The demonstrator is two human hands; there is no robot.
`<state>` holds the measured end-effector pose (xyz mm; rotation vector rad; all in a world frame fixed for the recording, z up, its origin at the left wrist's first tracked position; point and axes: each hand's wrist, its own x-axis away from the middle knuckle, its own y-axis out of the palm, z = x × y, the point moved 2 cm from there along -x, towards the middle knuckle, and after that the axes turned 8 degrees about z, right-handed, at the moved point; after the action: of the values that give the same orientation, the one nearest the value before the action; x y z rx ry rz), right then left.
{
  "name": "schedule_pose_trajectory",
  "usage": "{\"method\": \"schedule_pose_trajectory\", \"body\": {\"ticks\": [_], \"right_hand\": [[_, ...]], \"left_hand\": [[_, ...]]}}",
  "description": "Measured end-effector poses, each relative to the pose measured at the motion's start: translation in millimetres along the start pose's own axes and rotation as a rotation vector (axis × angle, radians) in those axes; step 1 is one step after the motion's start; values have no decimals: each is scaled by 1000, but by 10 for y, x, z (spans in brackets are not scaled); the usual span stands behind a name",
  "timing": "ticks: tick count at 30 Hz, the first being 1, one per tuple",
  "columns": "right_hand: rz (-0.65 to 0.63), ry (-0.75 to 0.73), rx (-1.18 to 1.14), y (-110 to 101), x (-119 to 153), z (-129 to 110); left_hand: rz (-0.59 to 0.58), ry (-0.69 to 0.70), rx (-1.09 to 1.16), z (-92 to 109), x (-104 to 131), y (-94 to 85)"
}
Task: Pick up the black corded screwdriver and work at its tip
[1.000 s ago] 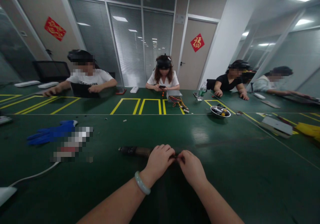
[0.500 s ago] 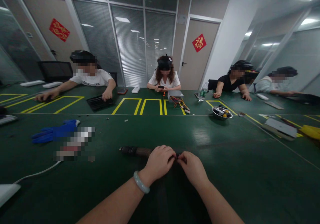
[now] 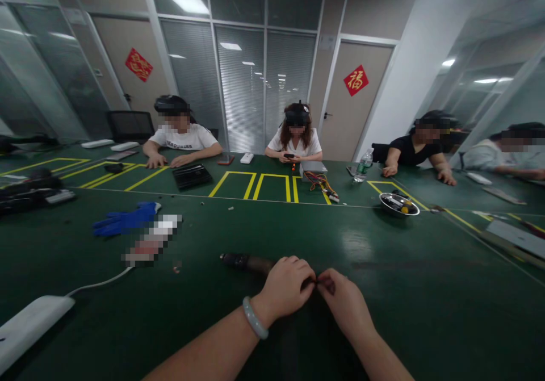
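A dark cylindrical tool that looks like an electric screwdriver (image 3: 258,264) lies on the green table, its black collar and narrow metal tip pointing left. My left hand (image 3: 289,287), with a pale bangle on the wrist, curls over its right-hand part and grips it. My fingers hide that end. Close against the left fingertips, my right hand (image 3: 347,301) is closed in a pinch at the tool's right end. Whatever sits between those fingertips is too small and dark to make out.
Left of the tool are a blue glove (image 3: 125,220), a blurred-out object on a cable (image 3: 97,284) and a white power strip (image 3: 36,333). Farther off stand a metal bowl (image 3: 399,205), a bottle (image 3: 363,166) and a grey box with wires (image 3: 313,169). Several people sit opposite.
My view has swung left, so the scene sits farther right. Both hands keep their hold around the tool's right end. The person opposite on the left has drawn both hands in.
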<state>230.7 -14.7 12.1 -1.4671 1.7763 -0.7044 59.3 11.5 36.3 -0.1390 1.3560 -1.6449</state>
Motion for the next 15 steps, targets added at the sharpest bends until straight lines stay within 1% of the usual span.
{"method": "schedule_pose_trajectory", "body": {"ticks": [9,12,15], "right_hand": [[-50,36,-54,29,-17,77],[-74,64,-46,26,-23,79],[-78,52,-8,-1,-18,70]], "left_hand": [[-7,-30,-30,-31,-20,66],[-21,-28,-46,-22,-22,60],[-27,-27,-52,-18,-19,58]]}}
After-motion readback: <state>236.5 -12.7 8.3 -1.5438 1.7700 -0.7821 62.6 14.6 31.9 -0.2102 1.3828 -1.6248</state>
